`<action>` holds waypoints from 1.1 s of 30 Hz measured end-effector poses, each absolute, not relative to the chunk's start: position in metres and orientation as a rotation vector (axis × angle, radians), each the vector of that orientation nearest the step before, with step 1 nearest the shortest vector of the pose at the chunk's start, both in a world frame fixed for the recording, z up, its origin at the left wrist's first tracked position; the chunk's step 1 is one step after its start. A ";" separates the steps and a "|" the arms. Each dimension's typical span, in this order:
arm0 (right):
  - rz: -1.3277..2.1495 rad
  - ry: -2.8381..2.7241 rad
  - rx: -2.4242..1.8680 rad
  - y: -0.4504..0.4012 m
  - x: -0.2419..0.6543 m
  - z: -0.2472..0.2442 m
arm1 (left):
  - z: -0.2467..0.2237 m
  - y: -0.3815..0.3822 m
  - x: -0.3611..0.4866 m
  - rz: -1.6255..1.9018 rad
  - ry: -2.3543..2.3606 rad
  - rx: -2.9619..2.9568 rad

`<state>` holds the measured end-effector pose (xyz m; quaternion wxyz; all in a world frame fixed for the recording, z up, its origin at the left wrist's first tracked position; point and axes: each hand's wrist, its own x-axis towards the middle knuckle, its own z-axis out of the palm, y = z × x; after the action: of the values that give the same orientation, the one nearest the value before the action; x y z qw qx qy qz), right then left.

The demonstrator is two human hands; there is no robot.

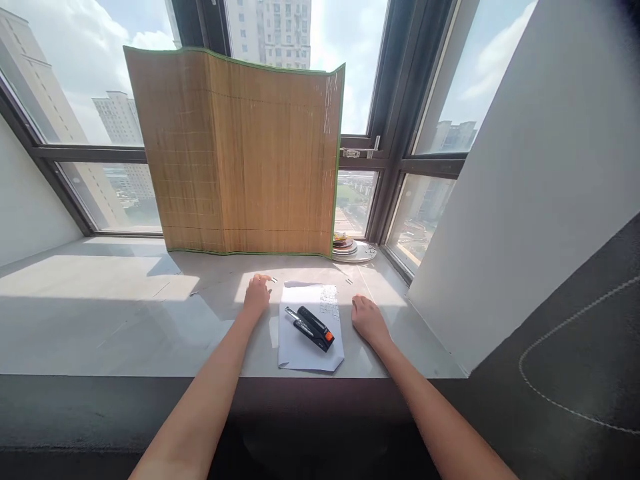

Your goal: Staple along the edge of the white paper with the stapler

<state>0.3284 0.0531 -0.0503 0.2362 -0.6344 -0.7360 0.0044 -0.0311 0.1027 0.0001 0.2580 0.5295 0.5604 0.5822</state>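
Note:
My left hand point(257, 294) rests on the sill left of the papers. Its index finger stretches to a small shiny strip, seemingly staples point(274, 280), at the fingertip; the thumb is apart below. To the right of the papers, my right hand point(369, 318) lies with its fingers curled, and nothing shows in it. Between both hands is a stack of white paper point(293, 353) with writing at its upper right. A black stapler point(316, 327) with an orange part lies on it, opened so its metal rail sits apart. Another small strip point(349, 281) lies beyond the right hand.
A bamboo mat point(270, 160) with green edging stands upright against the window behind the papers. Beside its right edge are stacked plates or discs point(345, 247). The pale sill point(140, 340) ends at a front edge near my forearms. A slanted white wall point(515, 187) bounds the right side.

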 end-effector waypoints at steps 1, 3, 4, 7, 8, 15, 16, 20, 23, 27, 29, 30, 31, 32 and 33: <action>0.000 -2.019 -1.745 0.052 0.328 -0.049 | 0.000 0.112 -0.031 1.578 1.458 1.435; -0.014 -2.007 -1.748 0.053 0.329 -0.046 | -0.003 0.123 -0.030 1.533 1.401 1.469; -0.016 -2.002 -1.746 0.054 0.330 -0.044 | -0.006 0.124 -0.029 1.502 1.403 1.495; -0.016 -1.987 -1.738 0.055 0.331 -0.042 | -0.015 0.115 -0.026 1.485 1.419 1.538; -0.016 -1.982 -1.739 0.055 0.331 -0.041 | -0.017 0.109 -0.026 1.490 1.424 1.549; 0.050 -1.963 -1.726 0.051 0.329 -0.041 | -0.028 0.050 -0.029 1.565 1.502 1.643; 0.064 -1.947 -1.712 0.051 0.329 -0.041 | -0.028 0.042 -0.028 1.590 1.501 1.640; 0.267 -1.717 -1.575 0.053 0.330 -0.035 | -0.021 0.022 -0.017 1.629 1.428 1.603; 0.371 -1.577 -1.457 0.051 0.323 -0.026 | -0.010 0.019 -0.009 1.650 1.310 1.512; 0.548 -1.450 -0.989 0.041 0.297 -0.022 | -0.003 0.023 -0.010 1.722 1.104 1.328; 0.620 -1.629 -0.810 0.034 0.284 -0.023 | -0.004 0.023 -0.013 1.712 1.006 1.203; 0.641 -1.750 -0.747 0.031 0.279 -0.023 | -0.005 0.022 -0.015 1.702 0.966 1.150; 0.656 -1.853 -0.695 0.029 0.275 -0.024 | -0.006 0.020 -0.015 1.690 0.935 1.114; 0.667 -1.927 -0.660 0.026 0.273 -0.024 | -0.006 0.019 -0.014 1.675 0.911 1.097; 0.673 -1.975 -0.642 0.024 0.271 -0.024 | -0.006 0.017 -0.013 1.652 0.889 1.102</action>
<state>0.2712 0.0244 -0.0237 0.4611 -0.2611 -0.8027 0.2736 -0.0134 0.0168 -0.0064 0.4643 0.4484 0.3620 0.6726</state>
